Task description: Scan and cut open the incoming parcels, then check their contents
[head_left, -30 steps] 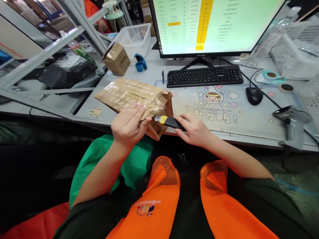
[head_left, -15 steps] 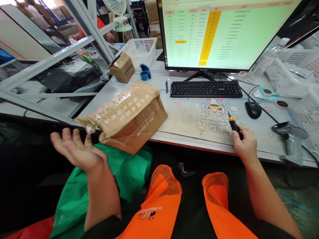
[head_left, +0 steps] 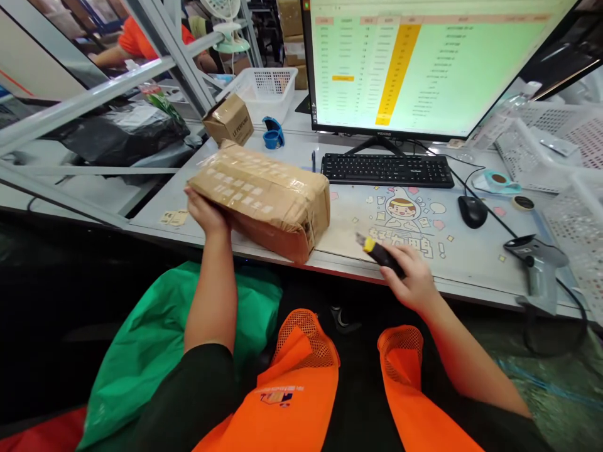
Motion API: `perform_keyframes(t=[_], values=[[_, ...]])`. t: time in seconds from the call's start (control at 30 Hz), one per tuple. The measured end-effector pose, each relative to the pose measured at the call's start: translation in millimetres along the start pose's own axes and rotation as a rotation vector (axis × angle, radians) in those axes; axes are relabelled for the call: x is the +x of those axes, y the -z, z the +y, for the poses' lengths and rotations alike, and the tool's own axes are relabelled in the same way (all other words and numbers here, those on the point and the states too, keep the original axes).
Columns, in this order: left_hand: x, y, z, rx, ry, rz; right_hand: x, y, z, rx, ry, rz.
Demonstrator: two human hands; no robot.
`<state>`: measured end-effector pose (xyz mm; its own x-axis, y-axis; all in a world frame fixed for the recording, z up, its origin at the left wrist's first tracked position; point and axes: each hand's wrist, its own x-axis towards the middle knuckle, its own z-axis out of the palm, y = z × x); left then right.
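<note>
A taped brown cardboard box (head_left: pixel 268 188) sits tilted at the front edge of the desk, left of the keyboard. My left hand (head_left: pixel 207 210) is against its left end, gripping it from below and the side; the fingers are partly hidden by the box. In my right hand (head_left: pixel 412 279) is a black and yellow utility knife (head_left: pixel 384 256), its blade end pointing left towards the box. The knife and the box are apart, with the printed desk mat (head_left: pixel 348 220) between them.
Behind the box stand a small carton (head_left: pixel 230 120) and a blue tape dispenser (head_left: pixel 273 133). A keyboard (head_left: pixel 386 170), mouse (head_left: pixel 472 211) and barcode scanner (head_left: pixel 541 270) lie to the right, below a monitor (head_left: pixel 433 69). A green bag (head_left: pixel 155 339) hangs below the desk edge.
My left hand has gone from open beside the box to holding its left end. The box has turned and shifted right. My right hand has moved left with the knife.
</note>
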<state>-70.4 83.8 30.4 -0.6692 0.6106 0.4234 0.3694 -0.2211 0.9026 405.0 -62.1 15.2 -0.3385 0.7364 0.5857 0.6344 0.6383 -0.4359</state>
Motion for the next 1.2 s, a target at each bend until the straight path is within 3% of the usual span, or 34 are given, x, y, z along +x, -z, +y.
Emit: perform_keyframes(t=[0.07,0.13,0.2,0.27,0.33,0.43,0.53,0.6,0.7,0.77,0.83,0.9,1.03,1.13,1.2], values=[[-9,-11.1,0,0.048,-0.052,0.035,22,-11,-17,0.024,0.087,-0.048],[-33,-16.3,9,0.101,-0.187,0.063,43,-21,-25,0.033,0.130,-0.077],[-63,-18.1,26,0.145,-0.442,-0.063,60,-26,-25,0.027,0.123,-0.101],[-91,-19.7,48,0.195,-0.701,-0.285,71,-28,-23,0.014,0.091,-0.110],[-109,-22.8,70,0.262,-0.822,-0.409,75,-28,-23,0.007,0.079,-0.100],[-119,-29.0,89,0.354,-0.841,-0.385,76,-29,-26,0.001,0.089,-0.096],[-118,-30.2,87,0.340,-0.905,-0.274,76,-27,-13,-0.029,0.060,-0.114],[-116,-25.9,77,0.311,-0.939,-0.203,74,-19,13,-0.099,-0.062,-0.053],[-111,-17.8,62,0.305,-0.927,-0.157,68,6,54,-0.232,-0.344,0.142],[-113,-19.0,58,0.308,-0.892,-0.136,65,25,60,-0.201,-0.411,0.164],[-123,-28.9,61,0.331,-0.852,-0.105,70,41,40,-0.067,-0.352,0.078],[-143,-45.1,71,0.354,-0.839,-0.057,85,53,4,0.052,-0.243,-0.040],[-186,-74.1,93,0.319,-0.887,0.006,144,59,-57,0.039,0.011,-0.290],[-198,-81.0,99,0.326,-0.809,-0.038,188,51,-69,-0.060,0.145,-0.464],[-197,-80.7,100,0.316,-0.758,-0.076,204,44,-70,-0.112,0.192,-0.499]])
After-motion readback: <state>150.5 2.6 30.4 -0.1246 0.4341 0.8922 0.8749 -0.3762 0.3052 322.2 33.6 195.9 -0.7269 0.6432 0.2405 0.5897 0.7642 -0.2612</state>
